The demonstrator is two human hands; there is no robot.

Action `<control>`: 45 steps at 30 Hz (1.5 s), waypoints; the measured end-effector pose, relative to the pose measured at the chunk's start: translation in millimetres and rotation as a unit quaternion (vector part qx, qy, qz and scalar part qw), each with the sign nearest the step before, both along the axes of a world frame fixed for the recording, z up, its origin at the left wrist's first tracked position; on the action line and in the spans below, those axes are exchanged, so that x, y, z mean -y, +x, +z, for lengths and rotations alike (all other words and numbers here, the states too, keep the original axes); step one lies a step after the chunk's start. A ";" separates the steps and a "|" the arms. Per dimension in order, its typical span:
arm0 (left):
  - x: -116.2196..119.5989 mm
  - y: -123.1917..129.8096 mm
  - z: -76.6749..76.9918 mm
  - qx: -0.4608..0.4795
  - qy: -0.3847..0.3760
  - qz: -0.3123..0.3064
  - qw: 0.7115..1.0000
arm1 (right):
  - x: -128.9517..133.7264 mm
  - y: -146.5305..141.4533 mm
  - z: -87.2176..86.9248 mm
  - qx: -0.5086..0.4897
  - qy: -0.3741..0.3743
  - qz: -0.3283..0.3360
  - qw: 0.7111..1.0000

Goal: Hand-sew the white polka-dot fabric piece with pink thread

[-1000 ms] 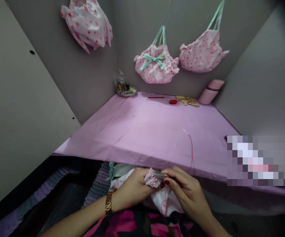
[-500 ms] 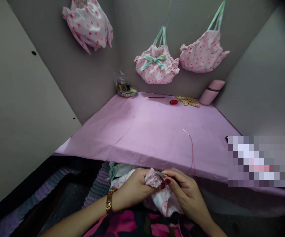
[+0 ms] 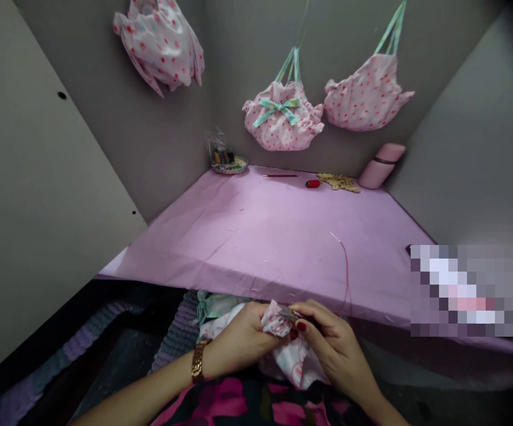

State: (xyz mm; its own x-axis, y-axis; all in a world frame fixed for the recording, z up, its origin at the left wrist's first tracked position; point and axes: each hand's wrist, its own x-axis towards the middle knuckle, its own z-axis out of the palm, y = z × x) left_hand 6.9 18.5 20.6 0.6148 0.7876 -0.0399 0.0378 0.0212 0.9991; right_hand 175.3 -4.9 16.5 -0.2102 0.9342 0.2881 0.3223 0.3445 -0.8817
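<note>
Over my lap, my left hand (image 3: 242,331) is closed on a gathered bunch of white-and-pink dotted fabric (image 3: 275,319). My right hand (image 3: 334,340) pinches a small flat metal tool (image 3: 288,313), its blade lying against the ruffled fabric; its exact kind is hard to make out. Loose red thread curls over the hanging part of the cloth (image 3: 298,367). Mint-green trim (image 3: 223,305) shows beyond my left hand. A needle (image 3: 335,236) lies on the table with red thread (image 3: 347,266) running down over the front edge.
The pink-covered table (image 3: 283,225) is in front of me. Along its back are a woven tray (image 3: 234,167), a red pencil-like stick (image 3: 280,176), a red thread spool (image 3: 312,184), wooden pieces (image 3: 338,182) and a pink bottle (image 3: 381,165). Dotted garments (image 3: 283,127) hang above. A blurred-out object (image 3: 464,290) sits right.
The metal tool has turned slightly at the ruffled fabric, and its blade looks less exposed. Both hands stay in nearly the same place.
</note>
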 end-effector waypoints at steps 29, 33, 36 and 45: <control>1.4 -0.2 -0.4 0.000 -0.005 0.005 1.000 | 0.4 2.4 0.8 0.006 -0.005 -0.053 0.999; 1.5 -0.1 -0.4 0.005 -0.016 0.014 1.000 | -0.2 3.0 -1.4 0.020 0.004 -0.054 0.998; 2.3 -0.1 1.1 0.010 -0.020 0.020 1.000 | -1.3 3.1 -1.7 0.044 0.019 -0.031 0.998; 4.0 2.3 3.2 0.023 -0.057 0.047 0.997 | 2.0 6.6 -0.8 0.077 0.110 -0.018 0.991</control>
State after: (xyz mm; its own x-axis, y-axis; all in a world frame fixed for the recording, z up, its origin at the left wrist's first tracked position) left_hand 9.1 14.5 23.8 0.5411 0.8343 -0.1054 -0.0159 0.1355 0.9907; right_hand 181.9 -7.0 15.7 -0.2358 0.8604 0.4518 0.4632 0.5082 -0.7261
